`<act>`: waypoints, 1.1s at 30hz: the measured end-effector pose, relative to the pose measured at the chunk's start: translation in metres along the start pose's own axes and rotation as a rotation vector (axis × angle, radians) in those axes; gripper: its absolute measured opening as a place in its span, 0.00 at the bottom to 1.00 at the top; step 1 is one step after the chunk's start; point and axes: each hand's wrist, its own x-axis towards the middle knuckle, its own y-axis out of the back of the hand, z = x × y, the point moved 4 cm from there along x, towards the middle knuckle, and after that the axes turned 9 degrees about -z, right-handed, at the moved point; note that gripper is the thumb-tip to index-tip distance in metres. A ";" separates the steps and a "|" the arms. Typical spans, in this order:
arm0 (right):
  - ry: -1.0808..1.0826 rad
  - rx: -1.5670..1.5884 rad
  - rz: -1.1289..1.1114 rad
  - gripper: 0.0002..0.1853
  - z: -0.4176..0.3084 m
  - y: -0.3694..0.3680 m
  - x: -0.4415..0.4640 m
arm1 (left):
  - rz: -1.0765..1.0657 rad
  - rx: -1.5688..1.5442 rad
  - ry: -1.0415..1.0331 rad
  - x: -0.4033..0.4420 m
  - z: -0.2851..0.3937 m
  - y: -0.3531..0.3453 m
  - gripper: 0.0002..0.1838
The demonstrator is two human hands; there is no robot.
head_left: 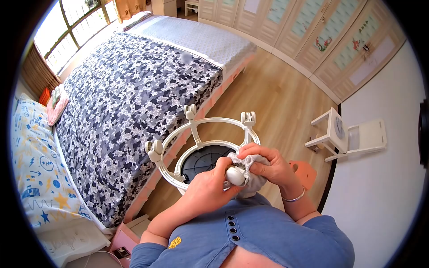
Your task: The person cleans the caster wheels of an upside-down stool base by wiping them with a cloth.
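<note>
In front of my body is an upturned white round frame [213, 119] with legs, caster wheels and a black ribbed disc [203, 163] in its middle. Three of the casters point up at its far side, one of them a caster [248, 118] at the top right. Close to my chest, my left hand [208, 190] has its fingers closed around the near white caster [235, 176]. A whitish crumpled cloth [255, 179] lies against that caster, pinched in my right hand [273, 166]. The cloth and fingers hide part of the caster and its leg.
To the left stands a bed with a black, grey and white patterned cover [125, 85]. A small white chair [339, 131] is by the right wall, and an orange object [306, 175] lies behind my right forearm. Wardrobes [308, 35] line the far side of the wooden floor [268, 91].
</note>
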 end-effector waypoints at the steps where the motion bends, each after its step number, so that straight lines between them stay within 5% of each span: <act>1: 0.001 0.000 -0.022 0.13 -0.003 -0.003 0.001 | -0.019 0.012 0.006 -0.001 0.001 -0.001 0.28; 11: -0.250 0.117 0.181 0.11 0.009 -0.020 0.003 | -0.040 0.013 0.002 -0.005 -0.003 -0.005 0.33; 27: -0.065 -0.035 0.203 0.16 0.011 0.038 -0.049 | -0.159 0.108 -0.080 0.063 0.016 -0.036 0.34; 33: -0.041 0.015 0.470 0.12 0.013 0.098 -0.084 | -0.300 0.180 -0.160 0.132 0.046 -0.072 0.35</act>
